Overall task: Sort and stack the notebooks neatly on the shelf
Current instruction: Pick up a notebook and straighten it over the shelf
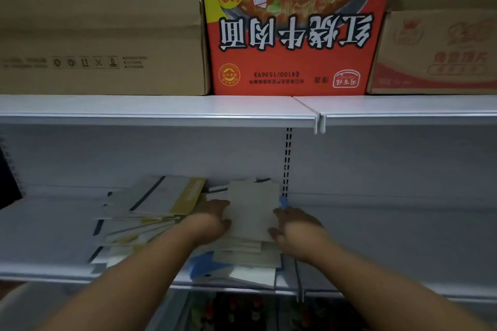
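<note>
Squaring top notebook [252, 209] onto stack [247, 254] on shelf [53, 236]: L hand [213, 220] gripping one edge, R hand [294, 228] pressing opp. edge (curl unclear, blurred), prob. aligning sides. Lying between fingers; messy pile [150, 209] sprawling left of L fingers.

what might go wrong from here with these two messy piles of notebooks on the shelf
1. The right pile is staggered, its lower notebooks stepping out toward the shelf's front edge. Squaring it between the left hand and right hand might nudge the blue notebook at the bottom off the lip.
2. The left pile is fanned out right beside the left hand; a sideways bump would likely spread it further.
</note>
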Motion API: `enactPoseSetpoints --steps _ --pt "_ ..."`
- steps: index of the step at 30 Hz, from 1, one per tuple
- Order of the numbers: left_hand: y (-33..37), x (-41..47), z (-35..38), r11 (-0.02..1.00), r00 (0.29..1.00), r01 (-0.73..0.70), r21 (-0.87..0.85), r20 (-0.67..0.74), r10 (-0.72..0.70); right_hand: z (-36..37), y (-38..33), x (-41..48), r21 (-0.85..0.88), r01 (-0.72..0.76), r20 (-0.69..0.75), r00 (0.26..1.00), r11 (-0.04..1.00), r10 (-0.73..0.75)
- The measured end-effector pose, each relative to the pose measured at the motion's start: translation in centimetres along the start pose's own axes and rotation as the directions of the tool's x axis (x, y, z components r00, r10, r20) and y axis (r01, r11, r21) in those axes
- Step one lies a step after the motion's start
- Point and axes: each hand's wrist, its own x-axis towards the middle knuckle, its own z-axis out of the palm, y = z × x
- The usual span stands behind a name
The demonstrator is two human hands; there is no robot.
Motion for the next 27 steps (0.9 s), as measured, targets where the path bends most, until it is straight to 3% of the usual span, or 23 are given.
enactPoseSetpoints --steps 4,7,10,14,17,21,23,25,27 --pt "-1.3 2.8 0.6 0.995 0.995 0.102 -0.013 0.0 -0.102 0.5 -0.8 1.8 0.13 -0.241 0.054 0.97 0.962 0.236" --pt "-2.2 4.8 1.6 0.994 0.995 0.102 -0.036 -0.006 -0.103 1.3 -1.1 3.0 0.259 -0.344 0.123 0.938 0.902 0.323" --pt "-2.4 5.8 2.0 0.99 0.993 0.11 -0.092 -0.039 -0.114 1.7 -1.4 3.6 0.389 -0.39 0.173 0.921 0.835 0.35" --pt "-2.4 6.2 1.5 0.939 0.987 0.157 -0.306 0.009 -0.162 1.7 -1.1 4.1 0.454 -0.423 0.196 0.906 0.785 0.374" --pt "-2.6 6.1 1.2 0.853 0.983 0.183 -0.49 0.095 -0.157 1.1 -0.3 4.0 0.508 -0.391 0.189 0.92 0.767 0.343" --pt "-1.1 5.2 0.9 0.701 0.99 0.142 -0.699 0.084 -0.117 0.7 1.3 2.9 0.599 -0.339 0.152 0.938 0.725 0.312" --pt "-0.3 4.6 0.7 0.591 0.989 0.148 -0.793 0.107 -0.104 0.6 2.5 2.3 0.739 -0.325 0.166 0.937 0.591 0.307" --pt "0.3 3.8 0.7 0.486 0.987 0.161 -0.859 0.138 -0.083 0.2 4.0 1.6 0.866 -0.319 0.213 0.932 0.385 0.293" --pt "0.7 2.8 0.8 0.422 0.986 0.169 -0.891 0.155 -0.066 -0.5 5.4 0.7 0.908 -0.34 0.279 0.927 0.244 0.251"
